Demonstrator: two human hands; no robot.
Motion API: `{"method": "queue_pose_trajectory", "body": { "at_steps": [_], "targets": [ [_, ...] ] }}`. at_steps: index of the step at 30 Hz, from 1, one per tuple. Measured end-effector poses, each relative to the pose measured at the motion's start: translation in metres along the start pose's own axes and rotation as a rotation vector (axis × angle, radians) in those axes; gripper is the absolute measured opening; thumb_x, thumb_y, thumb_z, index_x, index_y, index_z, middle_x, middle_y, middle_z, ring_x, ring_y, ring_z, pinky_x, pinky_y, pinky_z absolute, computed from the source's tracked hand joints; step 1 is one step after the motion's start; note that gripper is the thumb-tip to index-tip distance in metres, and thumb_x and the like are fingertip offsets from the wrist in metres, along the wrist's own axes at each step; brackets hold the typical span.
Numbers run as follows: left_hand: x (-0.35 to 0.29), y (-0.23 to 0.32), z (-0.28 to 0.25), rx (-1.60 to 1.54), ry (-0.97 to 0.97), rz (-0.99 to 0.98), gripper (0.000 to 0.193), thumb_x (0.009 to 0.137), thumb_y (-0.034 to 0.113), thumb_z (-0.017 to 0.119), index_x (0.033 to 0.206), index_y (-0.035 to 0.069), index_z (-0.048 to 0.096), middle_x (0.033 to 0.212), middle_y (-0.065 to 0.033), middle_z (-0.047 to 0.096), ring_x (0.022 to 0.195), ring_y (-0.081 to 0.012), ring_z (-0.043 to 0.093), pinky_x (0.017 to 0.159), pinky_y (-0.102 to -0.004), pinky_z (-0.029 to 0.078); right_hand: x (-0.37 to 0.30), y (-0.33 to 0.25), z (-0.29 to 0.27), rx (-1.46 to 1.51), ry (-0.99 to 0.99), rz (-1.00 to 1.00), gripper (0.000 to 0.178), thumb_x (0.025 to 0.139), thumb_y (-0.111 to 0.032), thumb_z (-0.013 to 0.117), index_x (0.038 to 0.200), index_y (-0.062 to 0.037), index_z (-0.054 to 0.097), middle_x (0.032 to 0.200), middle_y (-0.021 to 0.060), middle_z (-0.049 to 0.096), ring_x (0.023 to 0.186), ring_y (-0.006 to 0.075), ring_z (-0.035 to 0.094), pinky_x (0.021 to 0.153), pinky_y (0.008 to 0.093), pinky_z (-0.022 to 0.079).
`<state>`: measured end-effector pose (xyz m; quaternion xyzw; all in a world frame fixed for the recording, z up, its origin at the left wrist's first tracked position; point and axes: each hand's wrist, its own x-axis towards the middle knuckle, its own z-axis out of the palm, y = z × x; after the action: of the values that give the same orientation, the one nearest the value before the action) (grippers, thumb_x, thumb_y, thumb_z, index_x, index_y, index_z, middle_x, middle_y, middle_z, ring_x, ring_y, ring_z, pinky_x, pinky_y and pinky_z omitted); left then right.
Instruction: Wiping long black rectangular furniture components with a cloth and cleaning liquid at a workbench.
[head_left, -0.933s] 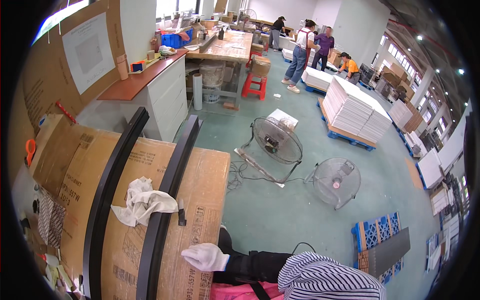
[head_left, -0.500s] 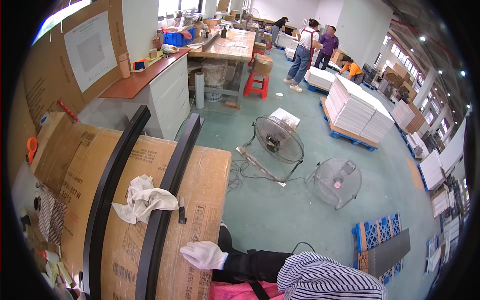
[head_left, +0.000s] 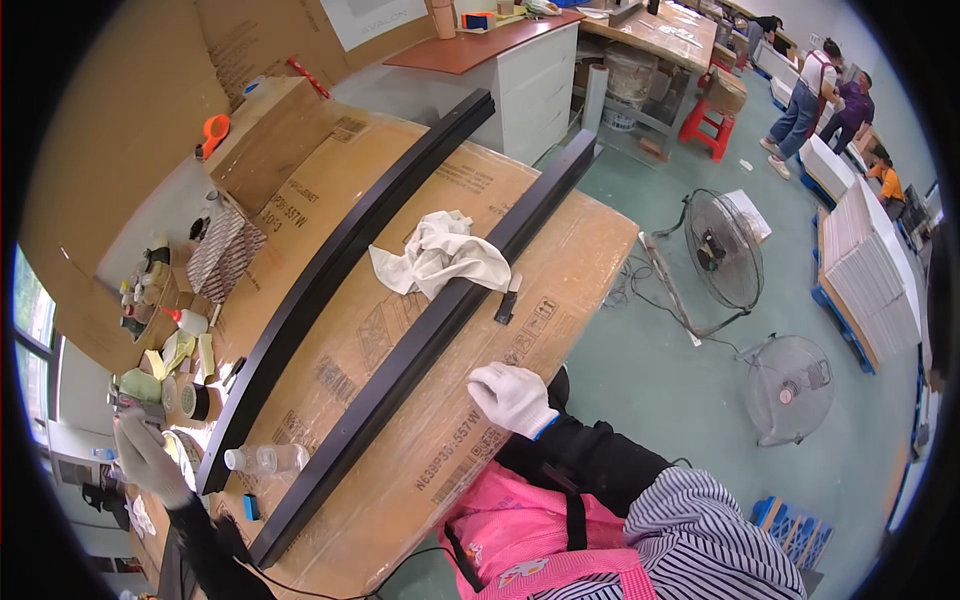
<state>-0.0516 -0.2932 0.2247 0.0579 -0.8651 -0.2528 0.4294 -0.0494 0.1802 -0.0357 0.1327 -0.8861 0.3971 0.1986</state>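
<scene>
Two long black bars lie across a large cardboard carton (head_left: 570,240): a left bar (head_left: 330,255) and a right bar (head_left: 420,345). A crumpled white cloth (head_left: 445,250) drapes over the right bar, beside a small dark strip-like piece (head_left: 508,303). My right hand (head_left: 512,398), in a white knitted glove, is over the carton's near right part with its fingers curled and nothing visible in them. Off to the left, my gloved left hand (head_left: 150,460) is raised beside the left bar's near end, fingers stretched out. A clear plastic bottle (head_left: 268,459) lies between the bars, near a small blue block (head_left: 250,507).
Glue bottles, tape rolls (head_left: 195,400) and a patterned box (head_left: 225,250) crowd the left side. A red-topped white cabinet (head_left: 530,90) stands beyond the carton. Two floor fans (head_left: 725,250) with trailing cords stand at right. Several people work near stacked white panels (head_left: 870,270).
The view has swung left, so the carton and bars appear farther right. My left hand has come into view at the left. My right hand remains over the carton's right part, its fingers now more curled.
</scene>
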Motion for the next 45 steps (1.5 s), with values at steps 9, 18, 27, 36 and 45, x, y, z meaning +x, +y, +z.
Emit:
{"method": "queue_pose_trajectory", "body": {
  "at_steps": [9, 18, 27, 36, 45],
  "targets": [
    [-0.187, 0.108, 0.056, 0.530, -0.879, 0.450, 0.088, 0.090, 0.050, 0.075, 0.156, 0.001, 0.045, 0.147, -0.0270, 0.057, 0.136, -0.0395, 0.054, 0.115, -0.0491, 0.042, 0.211, -0.048, -0.026, -0.197, -0.037, 0.160, 0.079, 0.083, -0.055, 0.071, 0.136, 0.0013, 0.054, 0.137, 0.0309, 0.054, 0.134, 0.0460, 0.050, 0.112, 0.0564, 0.038],
    [-0.226, 0.038, 0.108, 0.568, -0.676, 0.277, 0.087, 0.086, 0.051, 0.079, 0.150, -0.001, 0.052, 0.148, -0.0222, 0.059, 0.136, -0.0401, 0.055, 0.117, -0.0499, 0.041, 0.243, 0.047, 0.108, -0.593, -0.266, 0.247, 0.078, 0.076, -0.038, 0.077, 0.144, -0.0039, 0.058, 0.155, 0.0296, 0.041, 0.143, 0.0574, 0.035, 0.111, 0.0733, 0.029],
    [-0.201, 0.014, 0.094, 0.232, -0.815, 0.145, 0.058, 0.087, 0.037, 0.084, 0.130, 0.001, 0.068, 0.116, -0.0230, 0.072, 0.108, -0.0412, 0.068, 0.095, -0.0459, 0.054, 0.210, -0.002, 0.003, 0.818, 0.059, 0.225, 0.034, 0.089, -0.013, 0.073, 0.120, -0.0044, 0.062, 0.116, 0.0141, 0.069, 0.110, 0.0266, 0.068, 0.095, 0.0363, 0.054],
    [-0.219, 0.066, 0.069, 0.443, -0.673, 0.180, 0.052, 0.088, 0.039, 0.081, 0.128, 0.007, 0.071, 0.114, -0.0175, 0.075, 0.102, -0.0359, 0.072, 0.090, -0.0449, 0.057, -0.024, 0.052, -0.122, 1.831, -0.251, 0.658, 0.021, 0.106, -0.015, 0.062, 0.119, -0.0003, 0.070, 0.111, 0.0057, 0.075, 0.101, 0.0169, 0.072, 0.093, 0.0324, 0.058],
    [-0.294, 0.099, 0.029, 0.346, -0.663, 0.116, 0.051, 0.087, 0.040, 0.083, 0.127, 0.010, 0.072, 0.114, -0.0126, 0.076, 0.102, -0.0319, 0.074, 0.087, -0.0424, 0.058, -0.130, 0.115, -0.158, 2.183, -0.101, 0.671, 0.031, 0.111, -0.025, 0.054, 0.129, -0.0013, 0.063, 0.123, 0.0130, 0.073, 0.107, 0.0239, 0.073, 0.100, 0.0399, 0.059]
  ]
}}
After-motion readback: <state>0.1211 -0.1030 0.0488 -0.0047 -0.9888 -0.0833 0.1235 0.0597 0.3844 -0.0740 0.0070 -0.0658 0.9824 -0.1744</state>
